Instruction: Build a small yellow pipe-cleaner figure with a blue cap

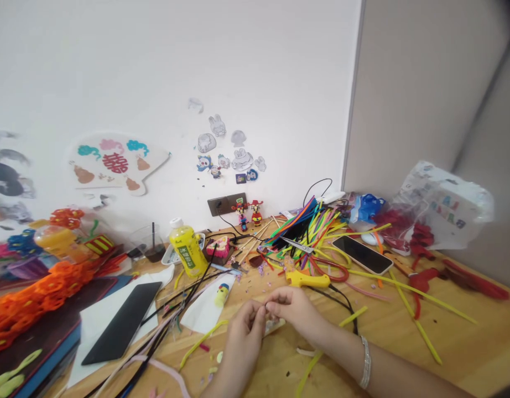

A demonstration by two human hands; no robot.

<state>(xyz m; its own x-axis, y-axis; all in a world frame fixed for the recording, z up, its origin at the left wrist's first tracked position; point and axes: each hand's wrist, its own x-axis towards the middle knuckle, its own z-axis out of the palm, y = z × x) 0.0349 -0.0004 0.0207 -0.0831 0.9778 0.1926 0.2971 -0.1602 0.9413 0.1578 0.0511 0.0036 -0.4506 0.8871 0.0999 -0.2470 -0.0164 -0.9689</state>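
My left hand [242,337] and my right hand [294,309] meet over the wooden table [466,342] near its front. The fingers of both hands are pinched together around a small item I cannot make out. A silver bracelet [365,362] sits on my right wrist. A yellow glue gun [307,279] lies just beyond my right hand. Loose yellow pipe cleaners [350,316] lie beside my right forearm.
A heap of coloured pipe cleaners [313,224] and a phone [362,254] lie at the back right, with a plastic bag [441,204] beyond. A yellow bottle [187,247], a black slab [124,320] and orange pipe-cleaner pieces [39,293] are to the left. The wall stands close behind.
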